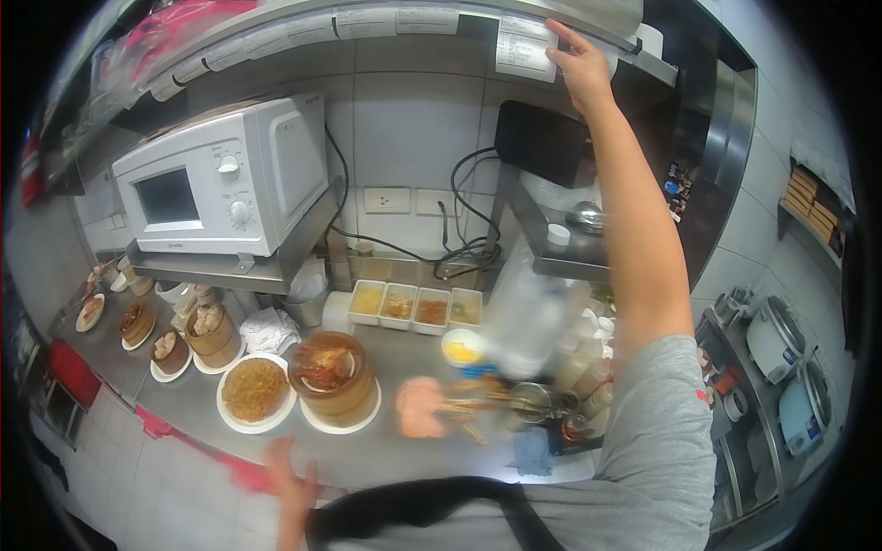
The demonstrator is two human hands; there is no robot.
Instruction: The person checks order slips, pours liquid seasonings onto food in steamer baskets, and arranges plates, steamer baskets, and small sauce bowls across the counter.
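Observation:
My right hand [579, 62] is raised to the shelf rail, its fingers at the edge of a printed paper slip [525, 50] that hangs there; thumb and forefinger are apart on the slip's right side. Low in the view, my left hand [292, 477] is beside the counter's front edge, fingers spread, holding nothing. Just above it a plate of fried rice [255, 389] sits on the counter. To its right, a round steamer with a see-through lid [333, 376] stands on a white plate, reddish food showing inside.
A white microwave [220, 179] stands on a raised shelf at left. Smaller steamers [210, 338] line the counter below. Four condiment tubs [399, 305] sit by the wall. Bottles [588, 367] and a blue cloth [533, 451] are at right. Black cables hang behind.

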